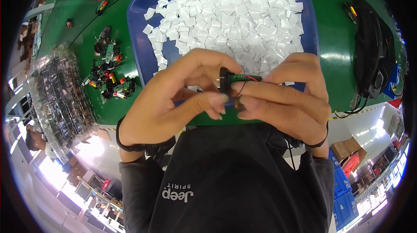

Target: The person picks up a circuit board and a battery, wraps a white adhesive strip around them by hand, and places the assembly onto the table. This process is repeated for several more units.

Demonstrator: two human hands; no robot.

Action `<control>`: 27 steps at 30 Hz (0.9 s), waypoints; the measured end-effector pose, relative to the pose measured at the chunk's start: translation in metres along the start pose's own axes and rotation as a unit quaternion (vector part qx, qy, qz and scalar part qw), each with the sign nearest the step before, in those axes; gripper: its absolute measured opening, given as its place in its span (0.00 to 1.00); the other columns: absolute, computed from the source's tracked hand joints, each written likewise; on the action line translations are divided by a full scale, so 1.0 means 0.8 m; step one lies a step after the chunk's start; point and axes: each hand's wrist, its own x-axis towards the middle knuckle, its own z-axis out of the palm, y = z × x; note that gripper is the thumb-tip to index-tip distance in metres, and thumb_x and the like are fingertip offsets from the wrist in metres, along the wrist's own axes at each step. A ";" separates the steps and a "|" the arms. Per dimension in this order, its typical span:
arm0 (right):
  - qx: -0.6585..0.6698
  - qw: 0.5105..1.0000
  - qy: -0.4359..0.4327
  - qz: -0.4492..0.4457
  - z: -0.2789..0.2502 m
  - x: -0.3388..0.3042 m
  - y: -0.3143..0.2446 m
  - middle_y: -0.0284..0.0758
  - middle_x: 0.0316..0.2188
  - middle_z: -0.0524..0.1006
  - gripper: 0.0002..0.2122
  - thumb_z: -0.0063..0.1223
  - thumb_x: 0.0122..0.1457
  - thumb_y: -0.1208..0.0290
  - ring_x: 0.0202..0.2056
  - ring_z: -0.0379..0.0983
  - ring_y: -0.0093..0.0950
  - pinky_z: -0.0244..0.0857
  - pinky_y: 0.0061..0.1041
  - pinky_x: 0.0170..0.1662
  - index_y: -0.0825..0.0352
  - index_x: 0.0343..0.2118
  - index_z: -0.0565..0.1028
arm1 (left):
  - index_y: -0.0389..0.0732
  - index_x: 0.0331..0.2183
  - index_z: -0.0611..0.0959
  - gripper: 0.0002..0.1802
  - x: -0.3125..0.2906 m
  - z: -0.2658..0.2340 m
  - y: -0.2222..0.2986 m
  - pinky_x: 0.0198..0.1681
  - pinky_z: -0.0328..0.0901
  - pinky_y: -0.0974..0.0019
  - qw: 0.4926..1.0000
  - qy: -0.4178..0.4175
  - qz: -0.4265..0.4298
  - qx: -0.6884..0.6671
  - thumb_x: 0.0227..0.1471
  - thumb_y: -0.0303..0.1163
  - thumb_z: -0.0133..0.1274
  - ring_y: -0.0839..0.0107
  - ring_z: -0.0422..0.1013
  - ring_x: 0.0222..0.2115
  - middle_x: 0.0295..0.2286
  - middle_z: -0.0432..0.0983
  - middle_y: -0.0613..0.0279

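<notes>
Between my two hands, above the near edge of a blue tray, is a small electronic assembly. It has a round black end cap with metal pins on its left, a narrow green circuit board, and thin red and dark wires. My left hand is closed around the cap, index finger above and thumb below. My right hand pinches the board end, with the thumb and fingers curled beneath it. Fingers hide the assembly's lower part. Many small white square pieces fill much of the tray.
Similar assemblies with boards and coloured cylinders lie piled left of the tray on the green table. Farther left is a stack wrapped in clear plastic. A black bag lies at right, with cables beside it. Blue crates stand lower right.
</notes>
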 end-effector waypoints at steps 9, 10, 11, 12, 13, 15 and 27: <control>-0.058 0.998 0.026 0.020 0.006 -0.001 -0.009 0.32 0.35 0.84 0.16 0.72 0.41 0.76 0.37 0.72 0.29 0.68 0.30 0.37 0.63 0.36 0.78 | 0.30 0.51 0.69 0.19 0.010 0.003 0.005 0.34 0.74 0.71 0.996 -0.024 -0.037 -0.074 0.57 0.18 0.47 0.71 0.74 0.33 0.39 0.71 0.56; -0.070 0.997 0.028 0.019 0.004 -0.001 -0.010 0.32 0.35 0.84 0.16 0.72 0.42 0.76 0.37 0.72 0.29 0.68 0.30 0.37 0.63 0.36 0.78 | 0.30 0.51 0.69 0.19 0.010 0.004 0.005 0.34 0.74 0.71 0.996 -0.023 -0.037 -0.074 0.57 0.18 0.47 0.71 0.74 0.33 0.39 0.71 0.56; -0.070 0.997 0.028 0.019 0.004 -0.001 -0.011 0.32 0.35 0.84 0.16 0.72 0.42 0.76 0.37 0.72 0.29 0.68 0.30 0.37 0.63 0.36 0.78 | 0.30 0.51 0.70 0.19 0.011 0.006 0.005 0.33 0.74 0.71 0.998 -0.020 -0.032 -0.044 0.56 0.18 0.47 0.72 0.73 0.34 0.39 0.71 0.57; -0.090 0.995 0.035 0.012 0.004 0.000 -0.012 0.33 0.34 0.84 0.16 0.71 0.43 0.77 0.37 0.73 0.30 0.70 0.31 0.38 0.64 0.36 0.78 | 0.31 0.51 0.70 0.20 0.011 0.007 0.005 0.33 0.74 0.71 0.999 -0.017 -0.028 -0.014 0.55 0.17 0.47 0.73 0.72 0.34 0.40 0.71 0.58; -0.110 0.993 0.041 0.005 0.004 0.000 -0.014 0.34 0.34 0.84 0.16 0.71 0.43 0.77 0.37 0.74 0.30 0.71 0.33 0.39 0.65 0.36 0.77 | 0.31 0.51 0.70 0.21 0.012 0.009 0.005 0.33 0.74 0.71 1.000 -0.014 -0.023 0.015 0.54 0.17 0.47 0.74 0.72 0.35 0.40 0.71 0.58; -0.129 0.991 0.047 -0.001 0.006 0.001 -0.014 0.35 0.34 0.84 0.15 0.71 0.44 0.78 0.37 0.76 0.31 0.73 0.34 0.40 0.65 0.36 0.77 | 0.32 0.52 0.70 0.22 0.012 0.012 0.007 0.33 0.74 0.72 0.999 -0.005 -0.027 0.037 0.53 0.16 0.47 0.74 0.71 0.35 0.39 0.71 0.59; -0.091 0.991 0.092 0.047 0.014 0.001 -0.009 0.42 0.32 0.83 0.13 0.66 0.47 0.86 0.36 0.81 0.35 0.77 0.35 0.41 0.70 0.36 0.76 | 0.35 0.47 0.78 0.20 0.009 0.020 -0.001 0.38 0.71 0.73 0.993 0.045 -0.021 0.109 0.50 0.19 0.55 0.77 0.71 0.38 0.36 0.73 0.65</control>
